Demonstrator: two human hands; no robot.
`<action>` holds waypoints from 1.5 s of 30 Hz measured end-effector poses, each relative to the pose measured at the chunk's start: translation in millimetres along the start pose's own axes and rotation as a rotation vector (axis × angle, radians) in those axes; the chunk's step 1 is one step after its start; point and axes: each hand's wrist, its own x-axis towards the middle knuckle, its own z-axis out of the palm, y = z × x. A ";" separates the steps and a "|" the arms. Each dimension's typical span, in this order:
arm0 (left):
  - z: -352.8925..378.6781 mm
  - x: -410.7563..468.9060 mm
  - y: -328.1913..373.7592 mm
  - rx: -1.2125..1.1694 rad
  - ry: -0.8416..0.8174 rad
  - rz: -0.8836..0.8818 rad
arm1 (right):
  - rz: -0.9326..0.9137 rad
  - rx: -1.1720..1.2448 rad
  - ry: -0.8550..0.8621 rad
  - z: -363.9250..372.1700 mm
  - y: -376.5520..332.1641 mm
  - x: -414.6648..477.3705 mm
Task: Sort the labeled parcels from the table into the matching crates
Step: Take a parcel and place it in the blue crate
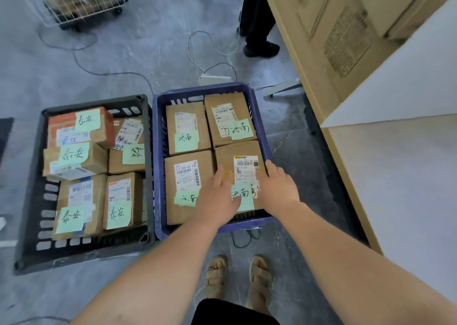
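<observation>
The parcel (243,156) being handled is seated in the near right corner of the blue crate (202,91), lying flat with its printed shipping label (246,168) and green handwritten note (244,198) facing up. The left hand (217,196) is laid flat on the parcel's left part, fingers straight and together, with the thumb stretched across the green note. The right hand (278,186) is laid along the parcel's right edge against the crate's right wall, fingers straight and close together; nothing is pinched by either hand.

Three more cardboard parcels are packed in the same crate: one in the near left corner (188,176), touching the handled parcel, one in the far left corner (185,124) and one in the far right corner (227,119). A green note is stuck on each.

A black crate (94,102) is set just beside the blue crate's left wall on the grey floor and is filled with parcels marked by green notes in different handwriting. The white table (395,176) is seen at the right. Beyond the crates, a power strip (215,78) with cables, a wire cart (74,0) and another person's dark legs (257,27) are visible.
</observation>
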 end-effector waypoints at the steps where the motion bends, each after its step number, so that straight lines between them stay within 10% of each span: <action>1: -5.7 -6.1 7.3 0.009 0.031 0.028 | 0.031 0.018 0.016 -6.8 -0.7 -10.6; 23: -49.4 -100.6 173.4 0.264 0.163 0.674 | 0.659 0.104 0.494 -61.9 44.5 -230.8; 45: 159.3 -420.0 351.7 0.480 0.036 1.241 | 1.323 0.210 0.632 105.2 85.0 -655.8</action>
